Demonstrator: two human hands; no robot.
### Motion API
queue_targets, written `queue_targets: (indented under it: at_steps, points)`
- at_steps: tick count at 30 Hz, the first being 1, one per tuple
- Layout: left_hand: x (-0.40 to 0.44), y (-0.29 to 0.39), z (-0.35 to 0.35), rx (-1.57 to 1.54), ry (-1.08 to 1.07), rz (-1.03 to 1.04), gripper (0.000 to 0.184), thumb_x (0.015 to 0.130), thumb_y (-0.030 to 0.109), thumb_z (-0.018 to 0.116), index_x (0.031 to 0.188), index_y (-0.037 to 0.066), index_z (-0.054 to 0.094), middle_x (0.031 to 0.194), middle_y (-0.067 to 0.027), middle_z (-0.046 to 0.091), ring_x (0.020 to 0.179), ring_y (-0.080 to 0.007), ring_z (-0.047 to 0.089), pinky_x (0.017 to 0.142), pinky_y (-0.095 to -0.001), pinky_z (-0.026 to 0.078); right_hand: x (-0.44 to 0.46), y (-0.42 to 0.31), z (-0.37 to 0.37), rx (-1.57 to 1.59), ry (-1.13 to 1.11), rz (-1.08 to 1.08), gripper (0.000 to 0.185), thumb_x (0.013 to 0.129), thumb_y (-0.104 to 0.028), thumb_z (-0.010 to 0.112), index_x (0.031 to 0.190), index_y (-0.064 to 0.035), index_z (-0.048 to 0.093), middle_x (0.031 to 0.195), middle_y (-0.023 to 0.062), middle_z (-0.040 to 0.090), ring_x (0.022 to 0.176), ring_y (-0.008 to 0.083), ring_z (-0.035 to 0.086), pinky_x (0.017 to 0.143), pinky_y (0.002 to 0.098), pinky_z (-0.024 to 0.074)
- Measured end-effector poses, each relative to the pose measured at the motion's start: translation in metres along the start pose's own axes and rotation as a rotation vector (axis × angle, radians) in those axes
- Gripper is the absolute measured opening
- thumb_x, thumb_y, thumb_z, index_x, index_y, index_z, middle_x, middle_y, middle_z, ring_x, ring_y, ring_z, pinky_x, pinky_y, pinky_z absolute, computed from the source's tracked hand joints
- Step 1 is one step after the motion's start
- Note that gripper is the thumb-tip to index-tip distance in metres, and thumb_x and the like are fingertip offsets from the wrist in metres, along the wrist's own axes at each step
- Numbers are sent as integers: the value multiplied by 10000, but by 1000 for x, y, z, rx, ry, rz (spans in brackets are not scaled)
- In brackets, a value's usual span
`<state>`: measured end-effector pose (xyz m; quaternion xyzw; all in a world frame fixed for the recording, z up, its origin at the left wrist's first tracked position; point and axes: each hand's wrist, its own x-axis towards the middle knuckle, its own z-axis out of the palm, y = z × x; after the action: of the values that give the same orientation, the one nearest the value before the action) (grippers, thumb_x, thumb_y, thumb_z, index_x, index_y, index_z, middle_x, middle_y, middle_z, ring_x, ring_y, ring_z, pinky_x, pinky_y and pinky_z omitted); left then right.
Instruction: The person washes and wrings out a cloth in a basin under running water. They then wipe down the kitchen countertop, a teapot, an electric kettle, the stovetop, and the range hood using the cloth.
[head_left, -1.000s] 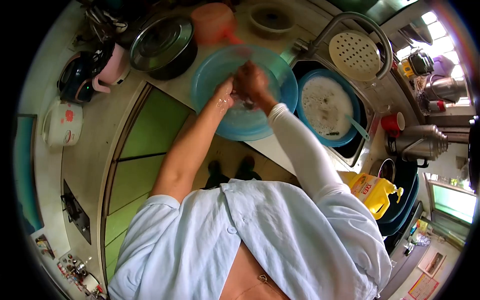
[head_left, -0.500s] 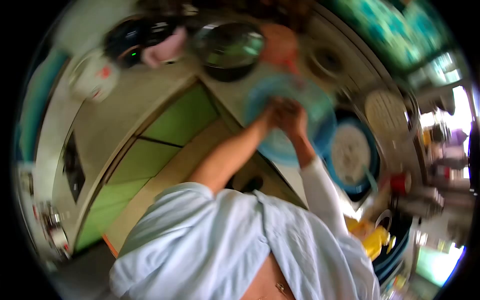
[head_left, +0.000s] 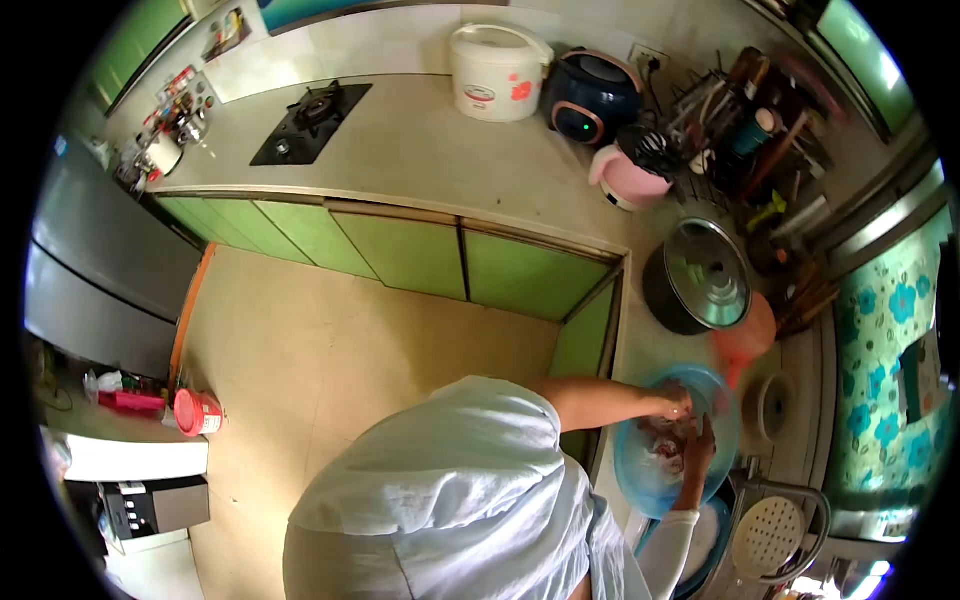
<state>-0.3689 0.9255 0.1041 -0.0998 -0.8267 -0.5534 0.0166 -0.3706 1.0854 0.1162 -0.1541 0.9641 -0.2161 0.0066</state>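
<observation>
A translucent blue basin (head_left: 628, 470) stands on the counter at the right, with wet, reddish and whitish pieces (head_left: 662, 452) in it that look like raw meat. My left hand (head_left: 676, 403) is over the basin, its fingers closed. Close beside it, my right hand (head_left: 699, 447) has its fingers bent toward the left one. Something pale and thin shows between the two hands; its kind is too small to tell.
A lidded dark pot (head_left: 697, 277) and an orange-pink plastic colander (head_left: 745, 328) stand beyond the basin. Next to it are a faucet (head_left: 822, 515) and another blue basin (head_left: 708, 545). A pink kettle (head_left: 632, 182), rice cooker (head_left: 592, 100) and gas stove (head_left: 310, 125) line the counter.
The view has swung toward the left, so the basin and my hands now appear farther right and lower. My hands stay together at the basin; the picture is sharper.
</observation>
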Motion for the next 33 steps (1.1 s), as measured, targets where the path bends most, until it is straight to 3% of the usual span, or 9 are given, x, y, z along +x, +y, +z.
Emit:
queue_targets:
  at_steps: [5, 12, 15, 18, 21, 24, 26, 27, 33]
  points:
    - [7, 34, -35, -297, 185, -241, 207, 702, 212, 650, 754, 13, 634, 711, -131, 620, 636, -240, 590, 587, -343, 445, 6, -44, -43, 725, -19, 176, 331, 867, -315, 509, 685, -40, 536, 554, -25, 427, 457, 56, 372, 395, 223, 282]
    - [-4, 4, -21, -40, 97, -264, 218, 662, 219, 668, 714, 9, 642, 652, -148, 598, 615, -247, 574, 578, -365, 429, 0, 25, -30, 461, -315, 465, 443, 844, -392, 503, 618, -13, 539, 580, 80, 546, 470, 162, 511, 415, 288, 367]
    - [-10, -12, 3, -125, 182, -382, 196, 711, 204, 622, 729, 10, 634, 670, -147, 598, 620, -244, 568, 588, -364, 427, -6, 49, -3, -359, -6, -89, 292, 774, -301, 604, 729, -13, 591, 607, 111, 568, 530, 269, 561, 463, 349, 439]
    - [-20, 18, -5, -494, 346, -491, 206, 752, 202, 579, 777, 2, 621, 699, -153, 593, 642, -246, 565, 604, -366, 421, -18, 20, 2, -114, 23, 629, 473, 752, -354, 610, 1087, -37, 505, 813, 146, 593, 700, 363, 575, 558, 412, 471]
    - [-20, 18, -9, -588, 318, -622, 304, 862, 249, 440, 1048, 23, 522, 970, -151, 567, 751, -268, 573, 690, -366, 445, -16, 30, 32, -237, 263, 450, 640, 738, -415, 603, 1228, -62, 392, 985, 161, 571, 786, 348, 582, 642, 403, 477]
    - [-28, 23, -4, -380, 254, -660, 336, 925, 267, 314, 1169, 62, 418, 1143, -115, 489, 900, -240, 555, 749, -355, 463, -7, 52, 50, 1317, 415, 405, 566, 721, -419, 619, 1118, -33, 501, 1024, 202, 556, 807, 333, 585, 683, 381, 473]
    - [-15, -5, 35, -748, 220, -733, 296, 913, 266, 369, 1111, 79, 485, 1043, -83, 548, 914, -202, 541, 715, -350, 465, -5, -12, 31, 512, 23, 248, 403, 732, -277, 642, 999, 11, 550, 985, 203, 564, 775, 305, 581, 671, 354, 477]
    - [-15, -8, 38, -824, 174, -748, 293, 906, 258, 374, 1105, 77, 489, 1036, -85, 550, 907, -205, 543, 706, -354, 466, -8, -17, 47, 1250, 142, 289, 294, 741, -138, 622, 972, 30, 551, 861, 132, 580, 738, 242, 573, 651, 314, 475]
    - [-3, -1, 16, -1012, -32, -703, 276, 869, 208, 405, 1074, 61, 516, 995, -95, 566, 869, -222, 552, 651, -376, 471, -22, -147, -45, 1017, 204, 116, 194, 764, -113, 596, 895, 27, 563, 795, 57, 584, 700, 131, 534, 624, 265, 450]
